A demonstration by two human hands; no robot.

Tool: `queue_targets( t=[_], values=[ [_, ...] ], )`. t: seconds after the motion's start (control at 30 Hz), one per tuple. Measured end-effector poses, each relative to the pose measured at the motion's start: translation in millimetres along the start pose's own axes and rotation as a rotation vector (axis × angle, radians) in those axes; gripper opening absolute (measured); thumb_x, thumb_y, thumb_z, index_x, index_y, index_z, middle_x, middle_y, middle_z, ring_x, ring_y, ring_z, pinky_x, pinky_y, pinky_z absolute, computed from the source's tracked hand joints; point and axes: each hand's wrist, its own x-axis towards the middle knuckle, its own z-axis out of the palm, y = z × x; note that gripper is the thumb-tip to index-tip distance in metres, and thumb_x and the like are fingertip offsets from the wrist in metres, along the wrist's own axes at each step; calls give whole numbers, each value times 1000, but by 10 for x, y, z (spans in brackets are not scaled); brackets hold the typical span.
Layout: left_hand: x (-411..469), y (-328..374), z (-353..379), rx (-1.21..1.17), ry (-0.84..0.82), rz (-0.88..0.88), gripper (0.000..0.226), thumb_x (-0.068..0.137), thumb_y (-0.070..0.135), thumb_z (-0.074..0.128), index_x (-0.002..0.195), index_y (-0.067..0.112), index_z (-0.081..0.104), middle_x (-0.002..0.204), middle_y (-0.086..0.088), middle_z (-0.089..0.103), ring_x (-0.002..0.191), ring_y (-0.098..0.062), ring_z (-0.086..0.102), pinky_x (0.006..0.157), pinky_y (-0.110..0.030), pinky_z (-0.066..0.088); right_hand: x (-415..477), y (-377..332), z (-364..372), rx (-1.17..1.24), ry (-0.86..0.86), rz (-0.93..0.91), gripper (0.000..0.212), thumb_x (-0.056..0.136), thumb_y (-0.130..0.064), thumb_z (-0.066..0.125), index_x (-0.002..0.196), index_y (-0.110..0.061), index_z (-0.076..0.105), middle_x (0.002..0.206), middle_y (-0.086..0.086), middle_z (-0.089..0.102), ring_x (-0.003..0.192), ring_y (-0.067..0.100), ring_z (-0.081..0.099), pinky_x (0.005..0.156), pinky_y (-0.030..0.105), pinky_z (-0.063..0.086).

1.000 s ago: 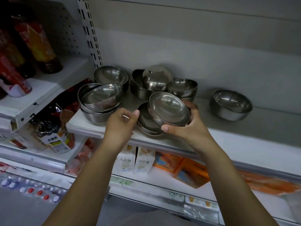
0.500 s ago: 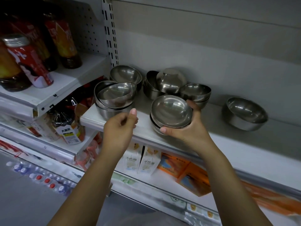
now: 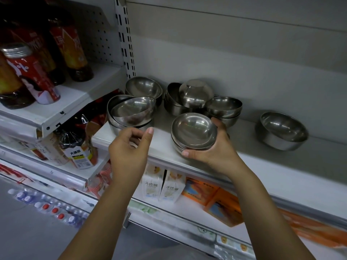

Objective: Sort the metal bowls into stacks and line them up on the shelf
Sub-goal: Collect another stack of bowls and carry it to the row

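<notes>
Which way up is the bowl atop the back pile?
Upside down: the bowl shows its flat base on top and its curved outside, no hollow.

White shelf (image 3: pixel 281 166) bears perhaps five bowl stacks (image 3: pixel 131 113), one lone bowl (image 3: pixel 282 133).

The bowls (image 3: pixel 195 131) are plain silver-grey steel with mirror-like sheen. The shelf (image 3: pixel 262 166) is white, the back panel (image 3: pixel 244 62) pale grey. The upright (image 3: pixel 124 34) is white with paired black slots; the pegboard (image 3: pixel 97 34) to its left is grey, dotted with dark holes. Far left, a bottle (image 3: pixel 32 72) wears a red label with white marks and a silver cap (image 3: pixel 16 50); another label (image 3: pixel 71 44) is red and orange. Below, the cartons (image 3: pixel 153 186) are white with grey characters, the boxes (image 3: pixel 212 194) orange. The floor (image 3: pixel 28 231) is grey.
</notes>
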Motion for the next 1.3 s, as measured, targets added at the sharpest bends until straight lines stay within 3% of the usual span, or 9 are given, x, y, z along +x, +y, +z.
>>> queue_targets(
  t=[0.1, 0.17, 0.3, 0.6, 0.73, 0.83, 0.97, 1.13, 1.3],
  values=[
    [79, 19, -52, 40, 113, 176, 15, 90, 27, 77, 87, 18, 65, 90, 0, 61, 79, -4, 56, 73, -15, 45, -2, -30, -36, -48, -6, -6, 94, 53, -44, 98, 117, -57, 31, 117, -40, 31, 111, -12, 41, 99, 17, 34],
    [149, 21, -94, 58, 182, 207, 17, 90, 25, 77, 96, 16, 64, 102, -1, 57, 89, -5, 57, 81, -15, 44, 14, -116, -42, -89, 13, -7, 112, 53, -56, 94, 143, -46, 28, 136, -27, 34, 129, 2, 34, 107, 26, 33],
    [325, -44, -200, 105, 262, 97, 33, 91, 37, 74, 113, 17, 59, 120, 3, 48, 109, -19, 56, 99, -32, 47, 138, -427, -5, -162, 23, -92, 116, 59, -62, 88, 154, -33, 27, 156, -2, 32, 143, 18, 33, 108, 27, 32],
    [761, -129, -477, 37, 81, -257, 61, 99, 53, 56, 141, 10, 56, 133, -3, 63, 121, -18, 57, 104, -35, 43, 512, -1033, 464, -104, -244, -192, 104, 73, -52, 85, 155, -26, 27, 147, -13, 40, 135, 8, 37, 100, 22, 33],
    [810, -164, -520, -8, 18, -287, 50, 101, 49, 55, 134, 13, 63, 117, 4, 65, 111, -13, 56, 96, -31, 42, 682, -1098, 680, -141, -331, -173, 116, 68, -54, 88, 157, -24, 21, 129, -20, 36, 122, 0, 36, 91, 12, 33],
    [803, -174, -511, -55, -24, -310, 46, 100, 48, 57, 131, 16, 66, 113, 7, 66, 109, -13, 59, 93, -30, 42, 738, -1093, 799, -161, -361, -169, 132, 59, -63, 89, 159, -30, 10, 145, -16, 38, 129, 4, 38, 98, 20, 35],
    [759, -219, -495, -65, -55, -307, 45, 101, 46, 56, 133, 15, 63, 118, 5, 65, 113, -13, 59, 94, -28, 43, 789, -1028, 903, -117, -318, -160, 126, 57, -60, 91, 155, -31, 19, 144, -11, 44, 122, 4, 46, 92, 16, 39],
    [711, -220, -479, -67, -36, -316, 41, 103, 43, 53, 134, 18, 61, 100, 22, 58, 110, -9, 55, 91, -25, 39, 779, -1021, 881, -26, -275, -142, 108, 61, -53, 93, 147, -37, 29, 122, -22, 51, 111, -3, 53, 82, 10, 40],
    [681, -208, -458, -63, -43, -306, 44, 104, 45, 50, 138, 19, 58, 102, 24, 56, 111, -8, 54, 94, -28, 39, 727, -1041, 786, 50, -184, -165, 116, 60, -55, 92, 153, -40, 24, 144, -14, 43, 132, 9, 44, 101, 24, 42]
  ],
)
